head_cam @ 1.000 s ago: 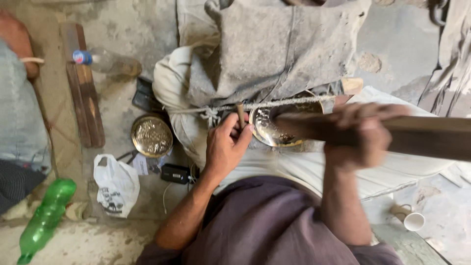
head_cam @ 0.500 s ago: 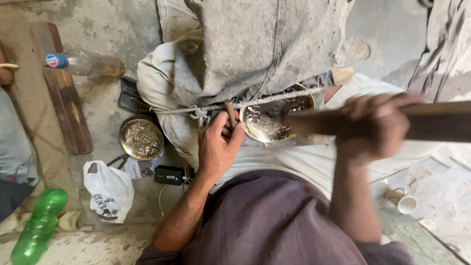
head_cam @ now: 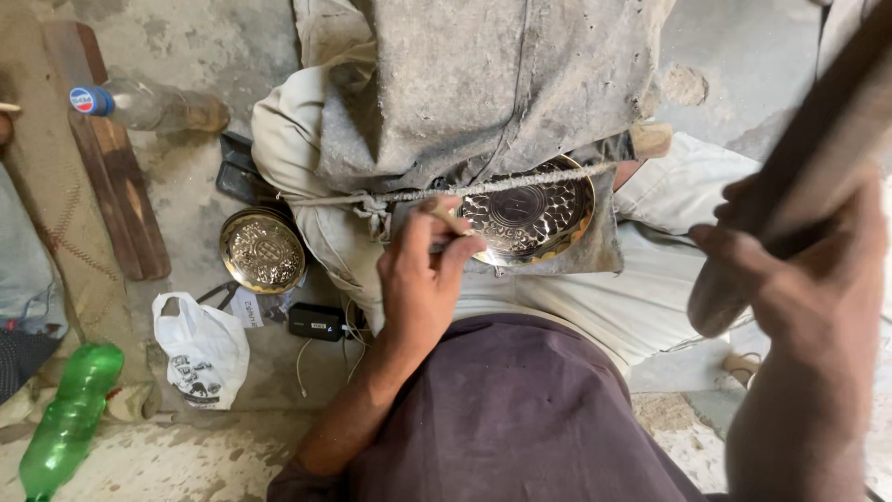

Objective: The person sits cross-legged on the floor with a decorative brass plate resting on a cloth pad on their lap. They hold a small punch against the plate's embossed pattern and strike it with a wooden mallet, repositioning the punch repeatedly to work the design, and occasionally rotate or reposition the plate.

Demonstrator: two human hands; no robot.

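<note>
Gritty concrete floor; embossed round brass plate

We see only part of the brass plate: grey cloth covers its upper rim, and our left hand hides its left edge. The thin tool in that hand is mostly buried among the fingers, so we cannot tell its tip. Our right hand is blurred, and the wooden mallet it grips runs off the right edge. The green bottle is cut by the bottom edge.
</note>
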